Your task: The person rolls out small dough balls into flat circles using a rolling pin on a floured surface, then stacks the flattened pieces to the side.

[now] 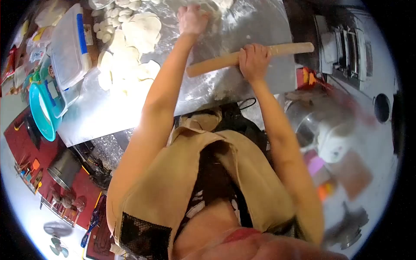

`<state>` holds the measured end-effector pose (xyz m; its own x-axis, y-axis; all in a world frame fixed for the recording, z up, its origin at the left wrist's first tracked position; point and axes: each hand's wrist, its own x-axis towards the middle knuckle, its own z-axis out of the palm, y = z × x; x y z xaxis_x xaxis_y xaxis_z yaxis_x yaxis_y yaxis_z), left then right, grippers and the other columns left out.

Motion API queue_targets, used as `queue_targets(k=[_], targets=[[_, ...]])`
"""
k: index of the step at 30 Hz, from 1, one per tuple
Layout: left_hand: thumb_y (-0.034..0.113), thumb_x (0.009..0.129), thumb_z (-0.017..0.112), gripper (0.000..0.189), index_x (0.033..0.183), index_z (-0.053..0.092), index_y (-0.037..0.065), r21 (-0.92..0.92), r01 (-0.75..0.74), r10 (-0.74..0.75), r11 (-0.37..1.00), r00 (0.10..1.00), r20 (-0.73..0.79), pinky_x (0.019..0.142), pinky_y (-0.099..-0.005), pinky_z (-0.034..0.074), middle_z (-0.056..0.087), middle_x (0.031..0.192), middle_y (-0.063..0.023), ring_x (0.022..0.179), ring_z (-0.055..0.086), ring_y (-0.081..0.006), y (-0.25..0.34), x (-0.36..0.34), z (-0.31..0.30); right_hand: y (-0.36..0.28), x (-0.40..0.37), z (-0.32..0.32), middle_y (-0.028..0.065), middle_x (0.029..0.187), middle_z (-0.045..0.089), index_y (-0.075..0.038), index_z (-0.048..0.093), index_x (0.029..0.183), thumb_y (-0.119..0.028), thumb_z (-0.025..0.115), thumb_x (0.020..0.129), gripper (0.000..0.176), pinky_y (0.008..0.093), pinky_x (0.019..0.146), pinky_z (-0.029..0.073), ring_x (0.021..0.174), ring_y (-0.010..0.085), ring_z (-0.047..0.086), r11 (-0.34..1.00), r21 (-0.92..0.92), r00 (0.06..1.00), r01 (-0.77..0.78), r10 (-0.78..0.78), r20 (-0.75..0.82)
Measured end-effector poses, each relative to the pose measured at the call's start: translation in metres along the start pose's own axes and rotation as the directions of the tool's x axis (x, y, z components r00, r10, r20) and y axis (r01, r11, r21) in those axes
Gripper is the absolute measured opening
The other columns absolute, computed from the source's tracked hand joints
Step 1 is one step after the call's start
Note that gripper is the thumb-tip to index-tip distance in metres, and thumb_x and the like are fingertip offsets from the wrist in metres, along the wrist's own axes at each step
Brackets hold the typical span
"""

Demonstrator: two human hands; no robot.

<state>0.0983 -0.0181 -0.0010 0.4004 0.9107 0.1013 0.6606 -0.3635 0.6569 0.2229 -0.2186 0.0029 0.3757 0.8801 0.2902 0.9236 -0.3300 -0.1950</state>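
Observation:
My right hand (255, 63) is wrapped round a wooden rolling pin (292, 48), which lies slanted across the floured metal table (277, 78). My left hand (192, 20) reaches to the far side of the table. Its fingers are curled down beside scattered flour, and whatever they pinch is hidden. Left of my left arm lie flat rolled dough rounds (141, 34), overlapping each other. Small dough balls (113, 19) are clustered behind them.
A clear plastic box (67, 50) with blue clips and a turquoise basin (42, 112) stand at the table's left end. A metal pot (64, 168) is at lower left. Blurred metal vessels (307, 121) stand at right, below a red box (303, 78).

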Motion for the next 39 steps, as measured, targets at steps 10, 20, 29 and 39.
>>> queue_targets(k=[10,20,29,39], targets=[[0.013,0.074,0.065,0.022,0.093,0.067,0.002,-0.092,0.055,0.015,0.994,0.782,0.623,0.073,-0.0359,0.051,0.067,0.087,-0.0177,0.081,0.067,-0.0248,0.038,-0.032,0.011,-0.014,0.066,0.043,0.0192,0.096,0.061,-0.005,0.062,0.084,-0.033,0.043,0.09,0.034,0.0509,0.07,0.045,0.081,0.0378,0.06,0.978,0.106,0.967,-0.18,0.156,0.203],[0.025,0.078,0.061,0.026,0.093,0.066,0.004,0.066,0.087,-0.109,0.994,0.765,0.635,0.071,-0.039,0.049,0.065,0.087,-0.0181,0.08,0.064,-0.0322,0.016,-0.044,0.012,-0.034,0.072,0.022,0.0162,0.088,0.058,-0.005,0.06,0.087,-0.032,0.052,0.086,0.027,0.0488,0.077,0.038,0.083,0.0338,0.054,0.974,0.131,0.975,-0.184,0.164,0.151],[0.029,0.081,0.062,0.028,0.092,0.067,0.004,0.144,0.037,-0.124,0.989,0.74,0.661,0.072,-0.0383,0.049,0.067,0.087,-0.0169,0.08,0.066,-0.0279,0.03,-0.047,-0.017,-0.046,0.065,0.02,0.0161,0.089,0.058,-0.006,0.062,0.101,-0.036,0.053,0.086,0.035,0.0455,0.08,0.04,0.088,0.0342,0.056,0.961,0.092,0.946,-0.26,0.234,0.224],[0.024,0.081,0.062,0.022,0.092,0.066,0.005,0.122,-0.034,-0.045,0.992,0.802,0.595,0.066,-0.0391,0.05,0.066,0.08,-0.0181,0.075,0.066,-0.0296,0.009,-0.067,-0.026,-0.045,0.039,0.027,0.015,0.09,0.057,-0.007,0.061,0.097,-0.034,0.05,0.087,0.031,0.0468,0.078,0.041,0.086,0.0347,0.055,0.985,0.03,0.976,-0.17,0.164,0.143]])
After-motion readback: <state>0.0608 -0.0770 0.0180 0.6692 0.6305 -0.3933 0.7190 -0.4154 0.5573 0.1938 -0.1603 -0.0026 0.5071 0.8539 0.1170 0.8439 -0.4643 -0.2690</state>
